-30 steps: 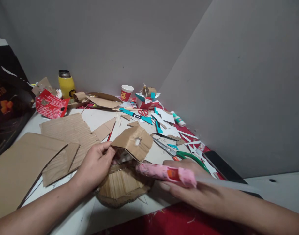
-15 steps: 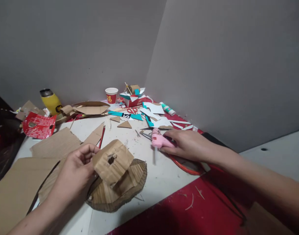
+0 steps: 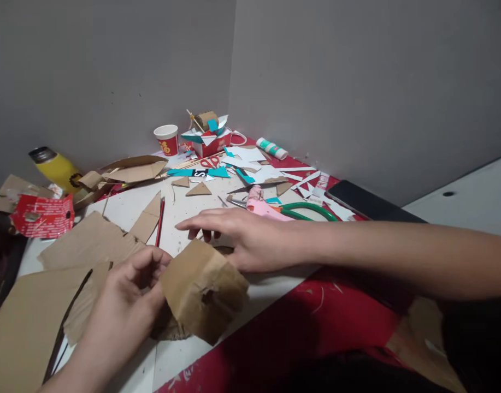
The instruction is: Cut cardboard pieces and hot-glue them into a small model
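My left hand grips a bent cardboard piece by its left edge, fingers closed and thumb in front. A rough hole pierces its near face. Beneath it, mostly covered, lies a cardboard base with a corrugated rim. Just behind the held piece, my right hand reaches leftward, index finger stretched and the other fingers loosely bent, with nothing visible in them. Whether it touches the cardboard I cannot tell. The pink glue gun lies on the table beyond my right hand, partly hidden by it.
Green-handled scissors and a black phone lie at the right. Paper scraps, a glue stick, a paper cup and a red box fill the back. Cardboard sheets and a yellow bottle are at left.
My right hand has let go of the glue gun and moved left, behind the cardboard piece. My left hand has tilted that piece and shifted it slightly right. The view has turned a little.
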Tool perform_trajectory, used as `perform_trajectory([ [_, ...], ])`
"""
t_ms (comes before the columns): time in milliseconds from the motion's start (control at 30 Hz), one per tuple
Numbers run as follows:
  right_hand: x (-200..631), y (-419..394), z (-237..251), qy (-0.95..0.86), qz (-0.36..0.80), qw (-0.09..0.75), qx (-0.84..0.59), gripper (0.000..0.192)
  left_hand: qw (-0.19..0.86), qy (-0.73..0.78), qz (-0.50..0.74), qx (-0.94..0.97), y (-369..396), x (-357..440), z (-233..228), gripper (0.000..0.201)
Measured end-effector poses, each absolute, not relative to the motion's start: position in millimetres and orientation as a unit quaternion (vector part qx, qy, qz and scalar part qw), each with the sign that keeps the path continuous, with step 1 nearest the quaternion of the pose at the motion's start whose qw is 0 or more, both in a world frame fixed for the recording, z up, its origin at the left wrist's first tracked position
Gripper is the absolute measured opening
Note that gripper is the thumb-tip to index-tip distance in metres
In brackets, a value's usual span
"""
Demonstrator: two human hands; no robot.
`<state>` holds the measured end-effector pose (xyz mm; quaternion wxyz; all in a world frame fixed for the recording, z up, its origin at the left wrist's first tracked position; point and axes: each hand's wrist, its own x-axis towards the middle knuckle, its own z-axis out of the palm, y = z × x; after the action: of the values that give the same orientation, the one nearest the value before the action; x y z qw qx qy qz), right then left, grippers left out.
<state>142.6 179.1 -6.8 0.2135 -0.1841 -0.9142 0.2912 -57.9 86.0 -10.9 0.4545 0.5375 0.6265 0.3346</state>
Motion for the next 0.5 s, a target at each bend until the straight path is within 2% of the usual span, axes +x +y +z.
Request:
perform_trajectory([
  [100, 127.9, 186.8, -15.8, -0.900, 0.374, 0.161, -0.156, 0.019, 0.421, 0.636, 0.316, 0.564, 85.3, -54.9, -8.0, 0.005],
  [167, 125.9, 189.8, -19.5, -0.883, 0.419, 0.135, -0.161, 0.009, 0.432, 0.627, 0.309, 0.570, 87.6, -56.3, -5.3, 0.006],
  [267, 129.6, 190.7, -21.7, -0.879, 0.418, 0.134, -0.183, 0.006, 0.456, 0.614, 0.306, 0.567, 94.0, -62.9, -6.6, 0.020],
  [433, 135.7, 186.3, -25.1, -0.919, 0.328, 0.150, -0.162, 0.007, 0.531, 0.581, 0.260, 0.559, 102.7, -72.6, -28.9, 0.020],
  [500, 134.9, 184.3, -26.7, -0.929, 0.306, 0.146, -0.148, 0.005, 0.534, 0.566, 0.258, 0.573, 103.7, -74.0, -38.5, 0.026],
])
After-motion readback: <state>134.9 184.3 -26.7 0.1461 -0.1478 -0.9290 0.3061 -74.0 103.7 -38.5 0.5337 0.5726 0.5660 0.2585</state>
